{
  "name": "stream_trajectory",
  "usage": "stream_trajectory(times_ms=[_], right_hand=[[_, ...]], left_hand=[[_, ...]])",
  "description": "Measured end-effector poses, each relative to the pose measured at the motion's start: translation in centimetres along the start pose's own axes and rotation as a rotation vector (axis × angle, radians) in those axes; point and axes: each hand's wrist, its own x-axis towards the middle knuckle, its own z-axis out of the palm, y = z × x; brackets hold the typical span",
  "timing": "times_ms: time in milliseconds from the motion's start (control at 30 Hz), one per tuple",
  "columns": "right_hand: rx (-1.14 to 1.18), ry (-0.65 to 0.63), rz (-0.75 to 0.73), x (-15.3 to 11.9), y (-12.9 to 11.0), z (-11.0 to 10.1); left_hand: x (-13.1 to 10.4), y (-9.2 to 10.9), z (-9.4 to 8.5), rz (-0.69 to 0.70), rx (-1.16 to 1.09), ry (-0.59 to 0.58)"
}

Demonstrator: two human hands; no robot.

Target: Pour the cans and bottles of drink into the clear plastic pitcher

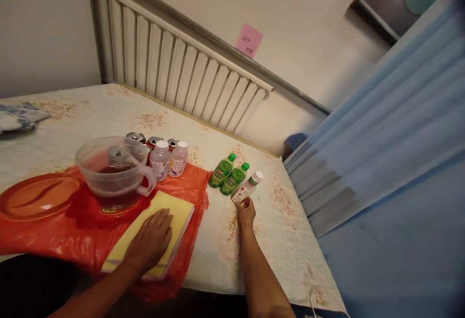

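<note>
My left hand (pixel 151 239) lies flat, fingers stretched out, on a yellow-topped flat stack (pixel 174 206) with pale edges; paper or cloth, I cannot tell. At the right, my right hand (pixel 247 213) has its fingers closed on the lower end of a clear bottle (pixel 244 192) with a white cap and a pale label. Directly left of that bottle are two green bottles (pixel 221 172) with green caps. A clear plastic measuring jug (pixel 109 180) with dark liquid inside stands left of the yellow stack, its handle facing right.
Two white-capped bottles (pixel 160 160) and several cans (pixel 135 137) stand behind the jug. An orange lid-like disc (pixel 39 194) lies on red plastic sheeting (pixel 87 245). A flowered cloth (pixel 203 255) covers the table. Behind are a radiator (pixel 174 61) and, rightward, a blue curtain (pixel 381 129).
</note>
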Motion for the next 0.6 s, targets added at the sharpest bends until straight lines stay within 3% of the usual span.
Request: stream_trajectory(times_ms=[600], right_hand=[[-0.195, 0.027, -0.046, -1.5, -2.6, -0.3]], left_hand=[[0.1, 0.1, -0.6, -0.03, -0.048, -0.038]])
